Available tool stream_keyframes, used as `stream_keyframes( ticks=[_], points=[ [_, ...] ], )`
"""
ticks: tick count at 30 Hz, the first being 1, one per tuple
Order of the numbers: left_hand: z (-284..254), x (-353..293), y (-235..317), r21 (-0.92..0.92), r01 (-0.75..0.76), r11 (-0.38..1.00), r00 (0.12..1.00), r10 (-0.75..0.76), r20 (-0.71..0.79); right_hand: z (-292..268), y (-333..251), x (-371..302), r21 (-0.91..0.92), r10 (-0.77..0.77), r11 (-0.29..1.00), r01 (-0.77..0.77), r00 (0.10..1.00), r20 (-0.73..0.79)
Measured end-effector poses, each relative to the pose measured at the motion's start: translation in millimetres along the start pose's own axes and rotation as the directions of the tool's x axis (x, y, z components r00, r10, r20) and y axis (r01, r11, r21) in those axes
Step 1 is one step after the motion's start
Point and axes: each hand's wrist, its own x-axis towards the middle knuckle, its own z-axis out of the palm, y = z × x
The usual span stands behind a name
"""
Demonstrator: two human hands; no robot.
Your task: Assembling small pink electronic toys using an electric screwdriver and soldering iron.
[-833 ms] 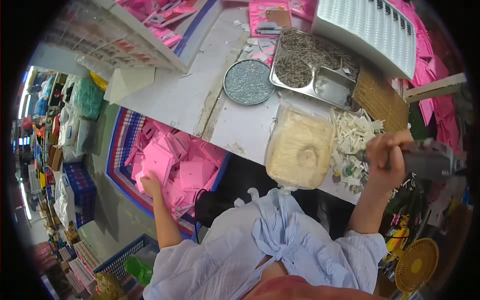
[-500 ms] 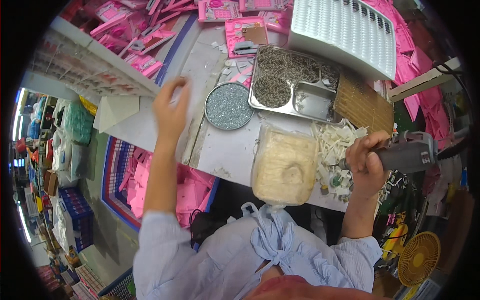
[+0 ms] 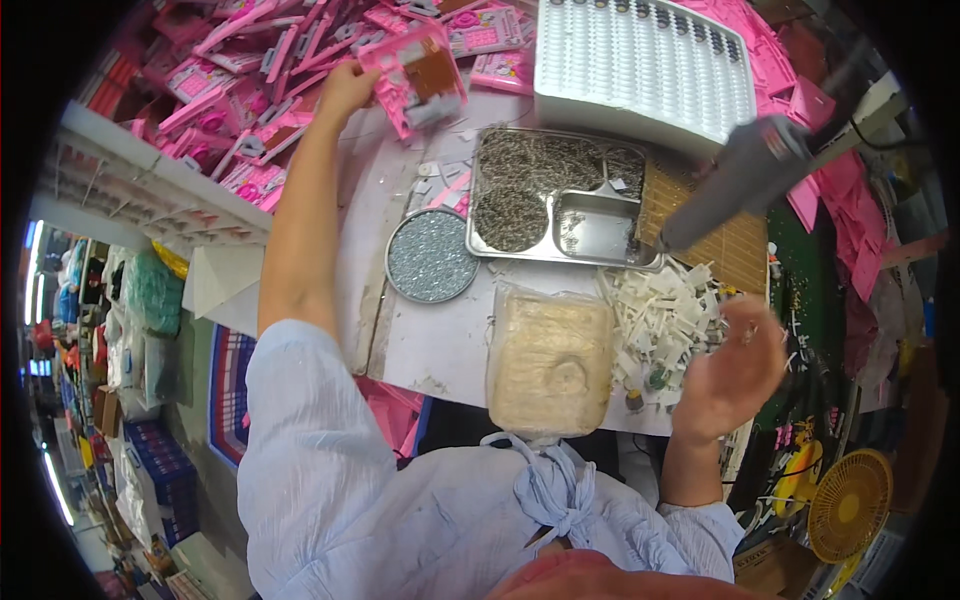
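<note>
At the far left of the bench my left hand (image 3: 347,92) is closed on the edge of a pink plastic casing (image 3: 420,78), which tilts up with brown and grey parts inside. My right hand (image 3: 738,365) hovers at the right by a pile of white plastic pieces (image 3: 658,325), its fingers loosely apart, somewhat blurred and with nothing seen in them. Above it, apart from the hand, hangs a grey electric screwdriver (image 3: 735,185). A wrapped yellowish block (image 3: 553,365) lies in front of me.
A round dish of small silvery parts (image 3: 432,256) sits beside a metal compartment tray (image 3: 598,225) of screws. Behind stands a white grid rack (image 3: 645,75). Many pink casings (image 3: 215,90) are heaped at the far left. Cardboard (image 3: 700,215) lies right of the tray.
My left hand has moved farther away and taken hold of the pink casing, lifting it off the bench. My right hand has let go of the screwdriver, which has swung up and away.
</note>
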Motion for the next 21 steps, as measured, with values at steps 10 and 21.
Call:
stream_keyframes(
  ticks=[10,21],
  points=[
    [-28,-281,100,-0.908,0.398,0.131,0.913,-0.151,0.378,144,4,-57,0.507,0.359,0.224,-0.832,0.554,0.751],
    [-4,-462,135,-0.118,0.534,0.837,0.393,-0.122,0.911,16,25,-74,0.433,0.690,0.297,-0.851,0.504,0.520]
  ],
)
